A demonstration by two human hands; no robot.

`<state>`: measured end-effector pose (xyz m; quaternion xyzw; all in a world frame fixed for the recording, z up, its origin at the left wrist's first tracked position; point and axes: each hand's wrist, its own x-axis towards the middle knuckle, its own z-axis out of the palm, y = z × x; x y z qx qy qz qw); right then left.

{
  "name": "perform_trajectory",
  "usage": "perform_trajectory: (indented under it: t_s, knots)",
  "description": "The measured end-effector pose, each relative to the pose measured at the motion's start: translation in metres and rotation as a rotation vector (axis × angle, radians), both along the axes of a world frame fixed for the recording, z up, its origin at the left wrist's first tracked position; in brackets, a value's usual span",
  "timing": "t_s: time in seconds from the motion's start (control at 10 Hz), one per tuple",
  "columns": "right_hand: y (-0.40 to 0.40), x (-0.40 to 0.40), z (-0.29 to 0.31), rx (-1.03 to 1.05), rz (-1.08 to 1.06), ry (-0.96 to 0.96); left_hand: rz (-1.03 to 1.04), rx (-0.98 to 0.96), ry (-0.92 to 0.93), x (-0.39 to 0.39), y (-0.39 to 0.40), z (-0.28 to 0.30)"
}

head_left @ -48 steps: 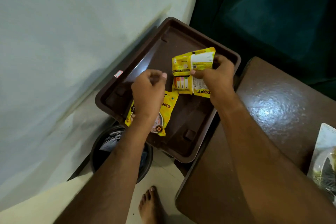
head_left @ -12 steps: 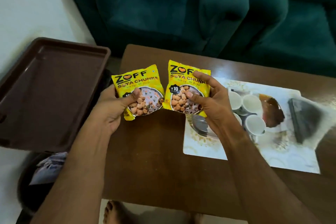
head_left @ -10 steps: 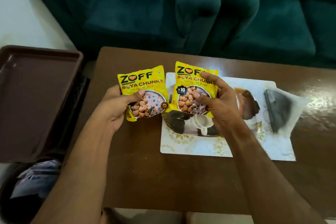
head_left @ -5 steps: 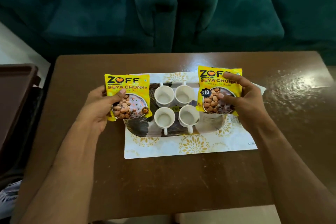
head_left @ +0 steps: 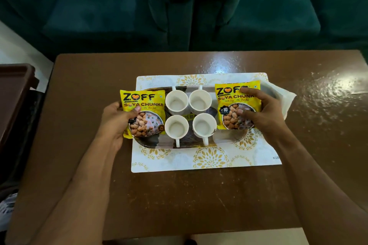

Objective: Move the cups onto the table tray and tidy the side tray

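Observation:
Several white cups (head_left: 176,102) stand in a block on the patterned table tray (head_left: 149,141), which rests on a white and gold placemat (head_left: 209,159). My left hand (head_left: 114,119) holds a yellow soya chunks packet (head_left: 143,113) over the tray's left end. A second soya chunks packet (head_left: 238,103) is gripped by my right hand (head_left: 262,111) at the tray's right end. Each packet sits beside the cups, face up. The brown side tray (head_left: 14,89) shows only partly at the left edge.
The brown wooden table (head_left: 179,195) fills the foreground, with its near edge at the bottom. Dark green sofas (head_left: 169,6) stand close behind it. A white cloth or bag (head_left: 282,95) lies at the placemat's right end. A dark bin (head_left: 8,185) sits below the side tray.
The view has swung right from the side tray to the table. My hands carried both packets across, spread them apart and lowered them to either side of the cups.

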<state>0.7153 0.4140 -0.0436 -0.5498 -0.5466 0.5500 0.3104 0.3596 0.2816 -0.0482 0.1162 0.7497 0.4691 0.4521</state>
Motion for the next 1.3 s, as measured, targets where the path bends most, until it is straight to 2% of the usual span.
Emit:
perform_trajectory:
  t_s: [0.2, 0.4, 0.5, 0.6, 0.7, 0.8, 0.9, 1.1, 1.2, 1.3]
  knots:
    - [-0.001, -0.004, -0.009, 0.015, 0.093, -0.037, -0.02, -0.026, 0.188, 0.009, 0.0, -0.008]
    - [0.0, -0.01, -0.009, 0.08, 0.161, -0.159, 0.011, -0.042, 0.426, 0.025, -0.001, -0.012]
    - [-0.005, -0.014, -0.013, 0.2, 0.181, -0.376, 0.023, -0.056, 0.47, 0.029, 0.0, -0.016]
    - [-0.011, -0.014, -0.016, 0.279, 0.17, -0.51, -0.033, -0.103, 0.541, 0.03, 0.0, -0.022]
    - [-0.016, -0.011, -0.017, 0.334, 0.183, -0.588, -0.117, -0.172, 0.643, 0.036, -0.002, -0.022]
    - [-0.02, -0.012, -0.021, 0.388, 0.233, -0.752, -0.17, -0.208, 0.762, 0.048, -0.006, -0.018]
    - [-0.024, -0.017, -0.023, 0.359, 0.273, -0.825, -0.226, -0.219, 0.803, 0.058, -0.008, -0.02]
    - [-0.027, -0.022, -0.022, 0.314, 0.283, -0.849, -0.236, -0.22, 0.788, 0.061, -0.008, -0.023]
    - [-0.029, -0.022, -0.018, 0.371, 0.237, -0.862, -0.224, -0.205, 0.838, 0.059, -0.01, -0.02]
    - [-0.028, -0.031, -0.009, 0.525, 0.181, -0.895, -0.243, -0.18, 1.029, 0.059, -0.012, -0.013]
